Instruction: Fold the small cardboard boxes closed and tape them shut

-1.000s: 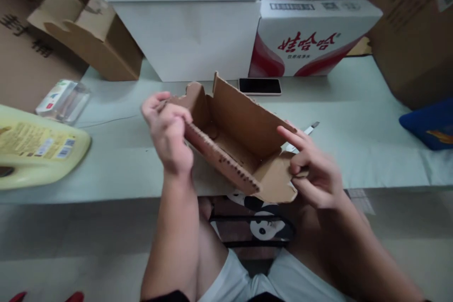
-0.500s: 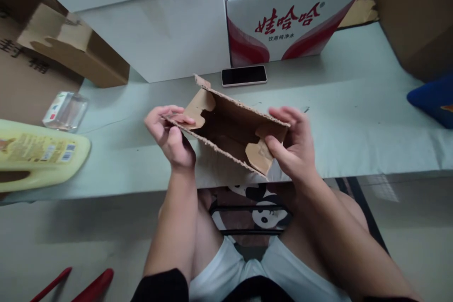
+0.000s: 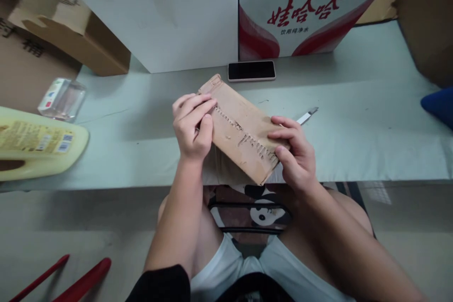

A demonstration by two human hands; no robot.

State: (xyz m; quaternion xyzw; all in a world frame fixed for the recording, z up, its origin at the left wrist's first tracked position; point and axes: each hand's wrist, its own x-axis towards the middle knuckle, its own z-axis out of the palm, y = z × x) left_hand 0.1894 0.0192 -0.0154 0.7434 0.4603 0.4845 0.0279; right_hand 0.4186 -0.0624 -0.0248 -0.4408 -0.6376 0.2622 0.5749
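Since the earlier frame the cardboard box's long flaps have come together, their torn edges now meeting where the mouth gaped. The box lies slantwise between the two grips: the left grip is clamped on its farther end, the right grip on its nearer one. Should either ease, the ragged flaps would probably spring apart; pressing hard could crush the weakened seam. The cutter just beyond the right grip might be knocked by a careless knuckle. Hidden are the box's inside and underside, some fingertips, and the cutter's rear.
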